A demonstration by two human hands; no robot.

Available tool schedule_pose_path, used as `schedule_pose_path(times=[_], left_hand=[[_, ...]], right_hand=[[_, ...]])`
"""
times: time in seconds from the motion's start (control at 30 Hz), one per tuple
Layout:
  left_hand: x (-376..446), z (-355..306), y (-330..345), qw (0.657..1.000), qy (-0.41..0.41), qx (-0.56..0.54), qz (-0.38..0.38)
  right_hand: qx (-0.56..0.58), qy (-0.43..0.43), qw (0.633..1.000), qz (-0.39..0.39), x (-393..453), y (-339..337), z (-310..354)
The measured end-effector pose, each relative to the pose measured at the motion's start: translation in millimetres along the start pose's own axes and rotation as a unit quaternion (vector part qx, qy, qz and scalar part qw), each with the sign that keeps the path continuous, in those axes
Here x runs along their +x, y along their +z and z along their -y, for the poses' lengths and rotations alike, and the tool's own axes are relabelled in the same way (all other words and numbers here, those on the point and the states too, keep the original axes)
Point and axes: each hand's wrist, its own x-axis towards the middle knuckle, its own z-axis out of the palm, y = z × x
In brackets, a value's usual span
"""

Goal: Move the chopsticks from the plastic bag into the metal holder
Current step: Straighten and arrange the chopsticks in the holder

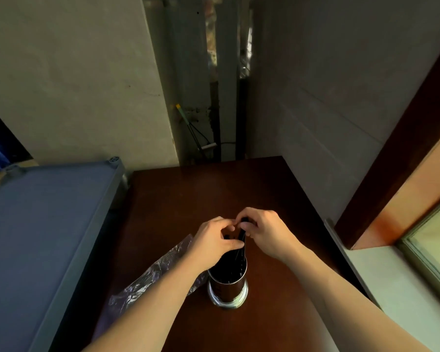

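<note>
While black chopsticks [241, 243] are pinched by left hand [212, 240] and right hand [266, 233] over the metal holder [228, 285], a crumpled plastic bag [148, 278] is seen toward the dark wooden table's [188, 196] left edge, pale walls [69, 72] behind.

pale walls [69, 72] — dim | brown table [188, 194] | window [432, 235] right

My left hand [212, 240] and right hand [265, 232] are bare, no rings, watch or gloves on them that I can see, and both forearms are uncovered with no sleeve reaching into view.
</note>
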Motion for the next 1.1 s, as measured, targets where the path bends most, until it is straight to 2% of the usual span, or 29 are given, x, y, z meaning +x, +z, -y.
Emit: schedule_pose_path(times=[0.33,0.5,0.67,0.8,0.93,1.1], left_hand=[[1,-19,3,0.997,0.009,-0.068,0.029],[-2,-17,1,0.997,0.011,-0.067,0.049],[0,-15,-13,0.985,0.002,-0.171,0.018],[3,-11,-31,0.954,0.015,-0.300,-0.024],[4,-10,-40,0.916,-0.018,-0.397,-0.045],[7,-16,-37,0.843,-0.065,-0.530,-0.064]], right_hand=[[0.000,-0.049,0.998,-0.032,2,-18,28],[0.053,-0.028,0.998,-0.032,-2,-16,27],[0.142,0.017,0.988,-0.050,-12,-14,11],[0.200,0.081,0.974,-0.068,-27,-4,-14],[0.264,0.140,0.953,-0.037,-40,19,-30],[0.384,0.191,0.904,-0.008,-47,45,-33]])
